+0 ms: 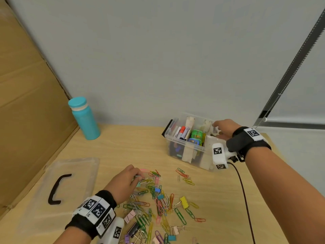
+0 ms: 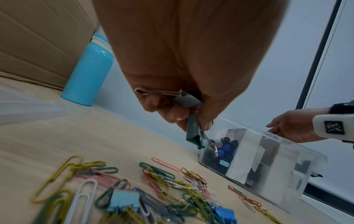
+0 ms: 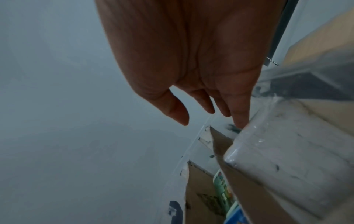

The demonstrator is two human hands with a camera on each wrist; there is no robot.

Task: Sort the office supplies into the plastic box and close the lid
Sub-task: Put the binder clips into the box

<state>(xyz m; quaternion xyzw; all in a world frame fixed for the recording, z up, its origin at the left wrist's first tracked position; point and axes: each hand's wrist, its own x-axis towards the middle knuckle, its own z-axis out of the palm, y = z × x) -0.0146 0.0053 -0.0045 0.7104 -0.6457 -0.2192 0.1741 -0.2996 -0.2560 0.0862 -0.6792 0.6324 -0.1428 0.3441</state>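
Observation:
The clear plastic box stands open at the table's back right, with markers, green items and cardboard dividers inside; the left wrist view shows its wall too. Its clear lid with a black handle lies flat on the left. My left hand hovers over the far edge of a heap of coloured paper clips and pinches binder clips: one grey, one teal. My right hand reaches over the box's far right corner with straight fingers, one fingertip at the rim.
A turquoise bottle stands at the back left beside a cardboard wall. Loose binder clips, one of them yellow, lie among the paper clips. A dark cable runs from my right wrist toward the table's front edge.

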